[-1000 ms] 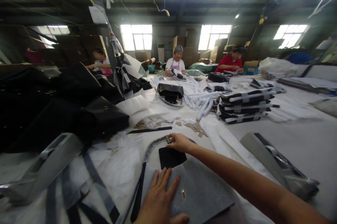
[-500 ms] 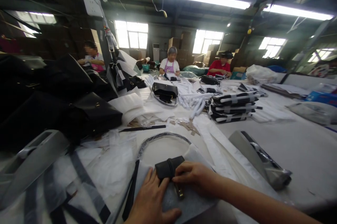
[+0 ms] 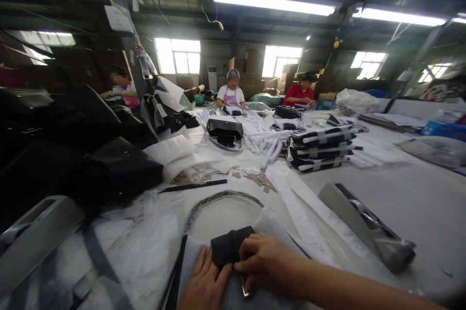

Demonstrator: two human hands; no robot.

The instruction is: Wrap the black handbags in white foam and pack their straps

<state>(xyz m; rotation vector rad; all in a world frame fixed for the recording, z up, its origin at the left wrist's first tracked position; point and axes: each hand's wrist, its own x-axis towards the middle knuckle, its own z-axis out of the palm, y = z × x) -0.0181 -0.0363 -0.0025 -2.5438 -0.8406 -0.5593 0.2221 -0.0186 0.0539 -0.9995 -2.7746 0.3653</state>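
Note:
A bag covered with a pale sheet lies in front of me. Its handle, wrapped in film, arches away toward the table's middle. On top is a short, wide black strap piece with a band across it. My left hand lies flat with fingers spread, its fingertips against the strap piece's lower left edge. With fingers curled and pinched, my right hand grips the right end of the strap piece. Below those fingers shows a small brass-coloured metal part, mostly hidden.
Black bags are heaped at left. Grey tape dispensers stand left and right. Beyond are stacked wrapped bags, white rolled paper and a black bag. Several people sit working across the table.
The view has tilted up slightly, so my hands and the bag sit lower. My right hand's fingers have shifted down over the brass-coloured part, covering more of it. The left hand still rests on the bag.

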